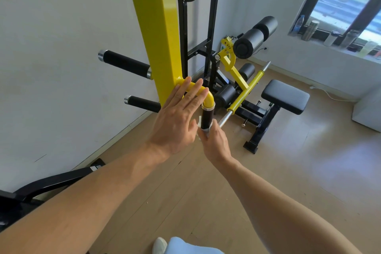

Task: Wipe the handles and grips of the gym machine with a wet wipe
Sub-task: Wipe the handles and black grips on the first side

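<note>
A yellow gym machine post (pixel 158 27) rises in the middle, with a yellow bent arm (pixel 208 97) ending in a short black grip (pixel 206 116) that points down. My right hand (pixel 214 142) holds a white wet wipe (pixel 201 132) wrapped round the lower end of that grip. My left hand (pixel 179 117) lies with straight fingers against the yellow arm beside the post. Two more black grips (pixel 125 63) (pixel 144 104) stick out to the left of the post.
A white wall stands close on the left. A black and yellow bench machine (pixel 257 97) with foam rollers and a padded seat fills the far corner. Bottles line the window sill (pixel 329 35) at right. A black frame part (pixel 51 181) lies low on the left, above wooden floor.
</note>
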A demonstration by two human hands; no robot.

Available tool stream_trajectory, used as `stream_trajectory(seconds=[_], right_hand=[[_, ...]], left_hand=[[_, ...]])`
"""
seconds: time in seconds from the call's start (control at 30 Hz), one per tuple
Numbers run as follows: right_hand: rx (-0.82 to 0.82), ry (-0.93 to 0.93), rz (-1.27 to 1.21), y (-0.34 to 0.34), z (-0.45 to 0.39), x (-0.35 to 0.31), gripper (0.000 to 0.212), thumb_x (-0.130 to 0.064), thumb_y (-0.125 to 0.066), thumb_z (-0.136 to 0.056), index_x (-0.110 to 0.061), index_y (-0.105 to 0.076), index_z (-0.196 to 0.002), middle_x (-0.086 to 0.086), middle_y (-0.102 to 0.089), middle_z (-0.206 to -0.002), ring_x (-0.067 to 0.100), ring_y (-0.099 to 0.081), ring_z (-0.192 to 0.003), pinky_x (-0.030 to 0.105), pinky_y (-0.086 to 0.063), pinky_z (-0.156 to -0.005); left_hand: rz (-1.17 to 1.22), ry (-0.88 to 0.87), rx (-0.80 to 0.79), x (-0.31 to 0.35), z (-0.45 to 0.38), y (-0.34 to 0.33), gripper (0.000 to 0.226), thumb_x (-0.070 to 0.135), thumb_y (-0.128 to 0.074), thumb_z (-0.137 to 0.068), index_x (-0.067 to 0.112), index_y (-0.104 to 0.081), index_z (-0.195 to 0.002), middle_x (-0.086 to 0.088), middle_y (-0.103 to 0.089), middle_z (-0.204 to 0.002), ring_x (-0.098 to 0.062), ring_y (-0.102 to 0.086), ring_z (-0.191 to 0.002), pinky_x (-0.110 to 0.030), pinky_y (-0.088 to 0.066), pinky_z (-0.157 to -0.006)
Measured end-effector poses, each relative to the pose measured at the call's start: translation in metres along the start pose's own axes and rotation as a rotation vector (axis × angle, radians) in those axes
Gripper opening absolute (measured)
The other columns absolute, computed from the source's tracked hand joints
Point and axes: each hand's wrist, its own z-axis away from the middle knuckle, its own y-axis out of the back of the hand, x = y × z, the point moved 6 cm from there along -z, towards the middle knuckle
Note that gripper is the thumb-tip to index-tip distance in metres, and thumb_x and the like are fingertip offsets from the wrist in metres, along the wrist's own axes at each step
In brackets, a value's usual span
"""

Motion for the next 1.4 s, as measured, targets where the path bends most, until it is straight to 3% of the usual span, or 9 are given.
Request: stream_trajectory(seconds=[0.17,0.33,0.57,0.73,0.97,1.13,1.23,1.33,1.4], right_hand=[[0.260,0.102,-0.187,0.039,-0.014,-0.041,0.029,-0.045,-0.066,-0.091,-0.021,-0.059,-0.105,-0.010,-0.065,-0.085,0.012,-0.061,-0.074,0.026,-0.049,-0.061],[-0.003,-0.065,-0.028,0.002,-0.001,0.001,0.019,-0.037,-0.068,-0.088,-0.023,-0.057,-0.096,-0.005,-0.065,-0.081,0.021,-0.065,-0.075,0.042,-0.056,-0.066],[0.232,0.059,-0.173,0.031,-0.008,-0.030,0.025,-0.035,-0.069,-0.090,-0.021,-0.060,-0.109,-0.009,-0.064,-0.083,0.013,-0.060,-0.073,0.027,-0.048,-0.062],[-0.026,-0.125,0.018,-0.006,0.012,0.023,0.021,-0.022,-0.071,-0.089,-0.018,-0.061,-0.107,-0.001,-0.067,-0.088,0.023,-0.066,-0.081,0.044,-0.055,-0.069],[0.271,0.064,-0.196,0.032,-0.001,-0.025,0.032,-0.034,-0.073,-0.086,-0.021,-0.065,-0.114,-0.011,-0.066,-0.081,0.013,-0.063,-0.073,0.026,-0.049,-0.063],[-0.001,-0.174,-0.033,-0.008,0.016,0.023,0.015,-0.019,-0.070,-0.087,-0.019,-0.061,-0.099,-0.002,-0.066,-0.080,0.024,-0.064,-0.075,0.039,-0.054,-0.063],[0.089,-0.136,-0.075,-0.001,0.015,0.017,0.017,-0.021,-0.075,-0.084,-0.017,-0.063,-0.095,-0.003,-0.064,-0.077,0.021,-0.059,-0.071,0.035,-0.048,-0.060],[0.262,-0.007,-0.185,0.019,0.006,-0.012,0.031,-0.027,-0.078,-0.082,-0.017,-0.065,-0.109,-0.006,-0.067,-0.082,0.017,-0.060,-0.070,0.028,-0.048,-0.060],[0.267,0.009,-0.196,0.018,0.007,-0.012,0.034,-0.028,-0.079,-0.081,-0.019,-0.065,-0.111,-0.007,-0.067,-0.084,0.016,-0.063,-0.073,0.027,-0.050,-0.061]], left_hand=[[0.039,0.006,0.016,0.001,0.001,0.002,0.071,0.009,-0.059,-0.089,0.011,-0.033,-0.155,-0.007,-0.028,-0.165,-0.028,-0.014,-0.156,-0.052,-0.021,-0.123],[0.020,0.014,0.006,0.000,0.001,0.000,0.078,0.008,-0.062,-0.085,0.012,-0.031,-0.156,-0.006,-0.025,-0.166,-0.027,-0.012,-0.156,-0.051,-0.019,-0.125],[0.030,0.013,0.004,0.000,0.000,0.002,0.074,0.010,-0.060,-0.087,0.012,-0.032,-0.156,-0.006,-0.027,-0.165,-0.027,-0.013,-0.156,-0.051,-0.020,-0.124],[0.011,0.017,-0.023,0.000,-0.002,0.001,0.081,0.009,-0.064,-0.084,0.013,-0.029,-0.157,-0.005,-0.023,-0.167,-0.026,-0.010,-0.157,-0.050,-0.019,-0.125],[0.020,0.025,-0.020,0.001,-0.001,0.003,0.077,0.012,-0.063,-0.087,0.013,-0.030,-0.157,-0.005,-0.025,-0.166,-0.026,-0.011,-0.156,-0.050,-0.018,-0.125],[0.012,0.028,-0.038,0.001,0.000,0.003,0.081,0.011,-0.065,-0.085,0.014,-0.029,-0.157,-0.004,-0.023,-0.167,-0.024,-0.009,-0.157,-0.049,-0.017,-0.125],[0.015,0.025,-0.039,0.002,0.001,0.004,0.081,0.011,-0.064,-0.085,0.014,-0.029,-0.157,-0.004,-0.023,-0.167,-0.025,-0.009,-0.157,-0.048,-0.017,-0.126],[0.021,0.022,-0.031,0.002,0.003,0.005,0.080,0.010,-0.064,-0.085,0.013,-0.029,-0.157,-0.005,-0.024,-0.166,-0.025,-0.010,-0.157,-0.049,-0.017,-0.125],[0.022,0.022,-0.032,0.002,0.004,0.005,0.080,0.011,-0.063,-0.085,0.013,-0.029,-0.157,-0.005,-0.024,-0.166,-0.026,-0.009,-0.157,-0.050,-0.018,-0.125]])
